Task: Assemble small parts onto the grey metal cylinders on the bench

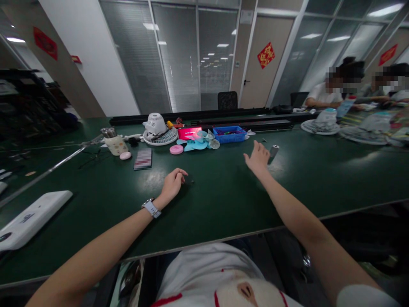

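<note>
Cylinder (pixel 274 153): right of centre in the frame, short and grey, with a paler round end facing up; it leans or lies at a slant on the green table (pixel 220 204), its lower part partly behind the fingers.
Right hand (pixel 259 158): open, fingers spread, just beside the grey piece; contact cannot be told.
Speck (pixel 192 182): near the centre, tiny and dark, too small to identify.
Left hand (pixel 173 185): just left of that dark dot, fingers loosely curled; whether they grip anything, I cannot tell.
Watch (pixel 151 208): pale band, on the left wrist.
Blades (pixel 198 143): upper centre, light blue, between 1 pink disc (pixel 176 149) and the blue bin (pixel 229 134).
Fan parts (pixel 155 128): white, upper left of centre.
Bottle (pixel 116 144): upper left, cream with spots.
People (pixel 326 94): upper right, seated.
</note>
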`<state>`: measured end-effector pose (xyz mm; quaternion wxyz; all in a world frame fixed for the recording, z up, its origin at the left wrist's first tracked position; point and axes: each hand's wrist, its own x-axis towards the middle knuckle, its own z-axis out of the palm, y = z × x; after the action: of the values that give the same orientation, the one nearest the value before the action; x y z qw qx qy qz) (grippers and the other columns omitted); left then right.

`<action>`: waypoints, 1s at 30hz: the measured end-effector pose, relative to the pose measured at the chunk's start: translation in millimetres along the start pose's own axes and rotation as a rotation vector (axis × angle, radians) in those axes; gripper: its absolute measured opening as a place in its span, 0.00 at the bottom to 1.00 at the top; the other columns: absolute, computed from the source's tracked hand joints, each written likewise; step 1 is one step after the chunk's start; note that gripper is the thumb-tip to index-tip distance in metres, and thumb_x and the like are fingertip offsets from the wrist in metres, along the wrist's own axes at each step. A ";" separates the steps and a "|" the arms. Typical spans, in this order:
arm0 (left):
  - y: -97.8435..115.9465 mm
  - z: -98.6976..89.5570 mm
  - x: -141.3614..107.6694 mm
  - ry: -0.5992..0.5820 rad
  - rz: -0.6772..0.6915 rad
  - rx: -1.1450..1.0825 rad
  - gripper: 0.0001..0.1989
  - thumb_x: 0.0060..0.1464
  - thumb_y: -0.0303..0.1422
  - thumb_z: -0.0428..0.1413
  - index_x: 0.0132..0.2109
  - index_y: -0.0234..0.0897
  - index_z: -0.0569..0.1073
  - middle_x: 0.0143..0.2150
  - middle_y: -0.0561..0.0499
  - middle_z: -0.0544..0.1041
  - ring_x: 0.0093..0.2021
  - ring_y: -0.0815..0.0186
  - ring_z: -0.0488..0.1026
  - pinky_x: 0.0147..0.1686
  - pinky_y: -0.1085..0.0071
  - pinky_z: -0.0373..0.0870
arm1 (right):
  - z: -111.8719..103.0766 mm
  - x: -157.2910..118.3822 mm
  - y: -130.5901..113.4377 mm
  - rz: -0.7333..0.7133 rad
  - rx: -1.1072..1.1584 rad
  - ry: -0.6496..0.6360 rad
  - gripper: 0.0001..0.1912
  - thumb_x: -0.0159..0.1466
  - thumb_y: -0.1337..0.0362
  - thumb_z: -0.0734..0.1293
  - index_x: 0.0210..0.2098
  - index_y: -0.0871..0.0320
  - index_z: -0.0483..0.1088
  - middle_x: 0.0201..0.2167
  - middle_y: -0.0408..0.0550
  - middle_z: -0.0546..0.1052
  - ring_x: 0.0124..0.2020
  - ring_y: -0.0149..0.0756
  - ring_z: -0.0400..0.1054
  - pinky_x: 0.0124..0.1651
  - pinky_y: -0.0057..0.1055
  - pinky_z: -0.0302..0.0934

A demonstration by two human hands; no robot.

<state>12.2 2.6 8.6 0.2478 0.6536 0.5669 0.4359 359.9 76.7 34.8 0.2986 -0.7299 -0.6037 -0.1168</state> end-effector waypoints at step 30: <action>4.1 -1.9 -3.2 -0.012 0.030 0.053 0.13 0.54 0.34 0.43 0.23 0.40 0.64 0.21 0.54 0.68 0.27 0.65 0.68 0.32 0.70 0.61 | -2.5 35.2 45.0 -0.039 0.000 0.080 0.23 0.67 0.65 0.57 0.58 0.62 0.72 0.49 0.59 0.78 0.48 0.48 0.72 0.52 0.41 0.62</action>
<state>12.8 -1.8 12.0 0.2270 0.6710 0.5670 0.4204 411.8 99.7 42.3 0.3202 -0.7128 -0.6053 -0.1517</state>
